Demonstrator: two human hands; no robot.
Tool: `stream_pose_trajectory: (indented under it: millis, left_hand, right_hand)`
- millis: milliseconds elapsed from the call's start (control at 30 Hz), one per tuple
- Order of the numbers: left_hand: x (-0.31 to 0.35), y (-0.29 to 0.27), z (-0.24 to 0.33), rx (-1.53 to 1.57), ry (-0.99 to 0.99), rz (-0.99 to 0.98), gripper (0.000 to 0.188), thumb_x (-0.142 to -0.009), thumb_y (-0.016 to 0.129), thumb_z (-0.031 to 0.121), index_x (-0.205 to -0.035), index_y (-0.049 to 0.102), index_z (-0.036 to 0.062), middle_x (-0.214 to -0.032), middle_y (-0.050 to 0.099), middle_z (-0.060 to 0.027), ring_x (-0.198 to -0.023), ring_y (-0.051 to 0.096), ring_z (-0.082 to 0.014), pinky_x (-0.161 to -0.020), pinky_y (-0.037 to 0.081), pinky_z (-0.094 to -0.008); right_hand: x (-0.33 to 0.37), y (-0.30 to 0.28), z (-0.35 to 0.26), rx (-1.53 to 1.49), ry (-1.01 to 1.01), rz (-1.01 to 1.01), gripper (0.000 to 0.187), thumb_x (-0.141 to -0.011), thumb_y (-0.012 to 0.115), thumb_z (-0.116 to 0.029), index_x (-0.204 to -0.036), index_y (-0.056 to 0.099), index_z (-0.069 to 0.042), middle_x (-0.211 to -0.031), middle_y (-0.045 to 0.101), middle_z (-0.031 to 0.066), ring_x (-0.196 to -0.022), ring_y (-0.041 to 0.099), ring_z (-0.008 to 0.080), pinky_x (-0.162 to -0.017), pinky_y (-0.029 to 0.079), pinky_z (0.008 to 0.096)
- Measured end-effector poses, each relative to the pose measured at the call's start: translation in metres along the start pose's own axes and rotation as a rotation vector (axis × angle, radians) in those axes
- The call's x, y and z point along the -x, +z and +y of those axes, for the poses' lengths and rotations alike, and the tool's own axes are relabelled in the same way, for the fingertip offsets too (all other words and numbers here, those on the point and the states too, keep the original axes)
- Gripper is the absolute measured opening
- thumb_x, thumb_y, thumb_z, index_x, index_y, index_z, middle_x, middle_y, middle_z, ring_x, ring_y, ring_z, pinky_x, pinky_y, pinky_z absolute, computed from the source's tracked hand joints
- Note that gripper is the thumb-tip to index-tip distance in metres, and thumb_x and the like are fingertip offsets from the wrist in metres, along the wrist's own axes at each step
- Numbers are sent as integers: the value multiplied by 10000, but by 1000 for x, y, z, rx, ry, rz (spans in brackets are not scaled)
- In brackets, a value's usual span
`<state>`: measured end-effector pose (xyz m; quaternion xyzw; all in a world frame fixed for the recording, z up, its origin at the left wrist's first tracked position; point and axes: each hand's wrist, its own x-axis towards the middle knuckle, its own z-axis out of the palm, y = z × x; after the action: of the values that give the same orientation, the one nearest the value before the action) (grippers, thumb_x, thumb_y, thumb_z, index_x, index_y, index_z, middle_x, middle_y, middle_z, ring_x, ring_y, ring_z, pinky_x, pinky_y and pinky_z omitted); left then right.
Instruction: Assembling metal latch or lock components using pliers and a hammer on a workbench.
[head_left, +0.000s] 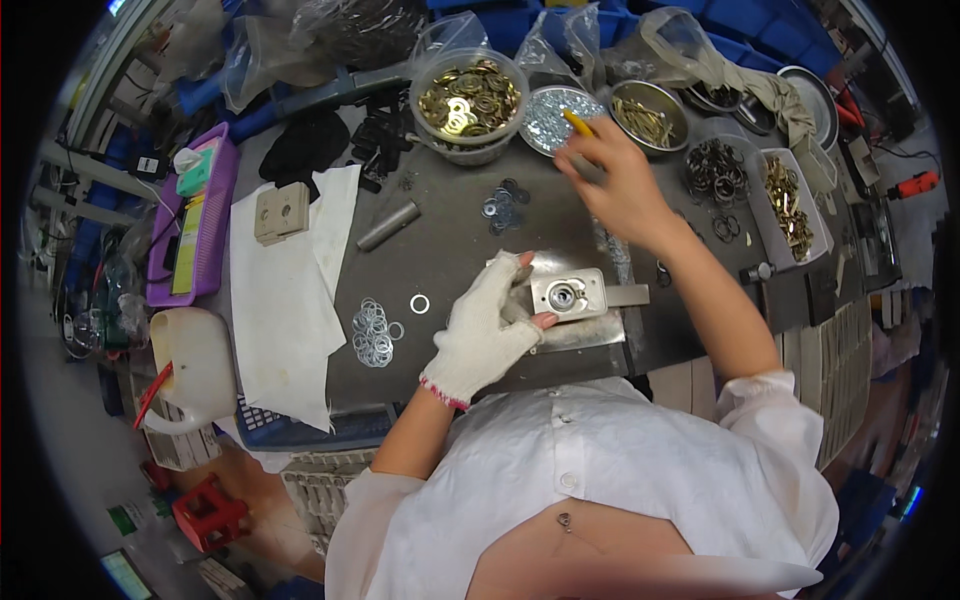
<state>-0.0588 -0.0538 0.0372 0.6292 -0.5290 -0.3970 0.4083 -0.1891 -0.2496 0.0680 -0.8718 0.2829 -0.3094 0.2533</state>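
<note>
My left hand [487,325], in a white fingerless glove with a red cuff, grips the side of a small metal housing [594,292]. A round part with a hole sits in the housing's face. The housing rests on a metal fixture [580,333] near the bench's front edge. My bare right hand [622,180] pinches a slim yellow tool [577,123]; its kind does not show clearly. The tool's tip is over a round dish [540,140] of tiny silvery parts. Left of my gloved hand lie one flat ring [420,304] and a pile of thin metal rings [374,333].
Behind stand a tub of brass-coloured discs [468,150] and a bowl of brass pins [665,143]. Dark clips [717,170] and a white bin [812,205] are at right. A metal rod [388,226], white cloth [280,330] and purple basket [165,215] lie left.
</note>
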Motion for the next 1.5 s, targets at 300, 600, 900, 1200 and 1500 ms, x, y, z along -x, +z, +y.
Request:
stream_pose_trajectory:
  millis: [300, 600, 900, 1200, 1500]
  left_hand:
    - [34, -70, -11, 228, -257, 614, 501, -861, 651, -2, -1327, 469, -29, -938, 642, -124, -643, 585, -87, -594, 475, -232]
    - [33, -78, -36, -473, -35, 526, 307, -755, 679, 9, -1054, 641, 67, -1090, 615, -106, -949, 605, -244, -779, 500, -344]
    - [31, -74, -53, -958, 126, 370, 252, -671, 715, 107, -913, 648, 82, -1199, 599, -96, -1232, 440, -370, -1013, 387, -470]
    - [32, -72, -53, -1019, -14, 367, 157, -706, 686, 74, -847, 642, 22, -1210, 623, -131, -1271, 444, -405, -1050, 375, -461]
    - [4, -20, 3, -15, -10, 266, 152, -774, 632, 73, -877, 647, -38, -1262, 619, -162, -1303, 484, -329, -1066, 378, -372]
  right_hand:
    - [-124, 55, 0, 538, 65, -246, 295, -747, 720, -162, -944, 667, 52, -1176, 584, 181, -1025, 619, 388, -882, 514, 457]
    - [-10, -20, 18, -446, 511, -335, 200, -838, 671, -185, -872, 648, 11, -728, 626, 73, -608, 576, 111, -506, 445, 257]
    - [80, -43, 3, -1123, 740, -239, 97, -854, 687, -88, -864, 605, -36, -748, 630, 73, -557, 548, 101, -441, 388, 222]
    - [103, -45, -1, -846, 556, -218, 327, -897, 611, -42, -1220, 649, -7, -757, 612, 41, -619, 544, 76, -544, 442, 213]
    - [129, -47, 0, -679, 385, -64, 295, -929, 557, -22, -1202, 665, -46, -917, 622, 33, -807, 633, 94, -600, 502, 207]
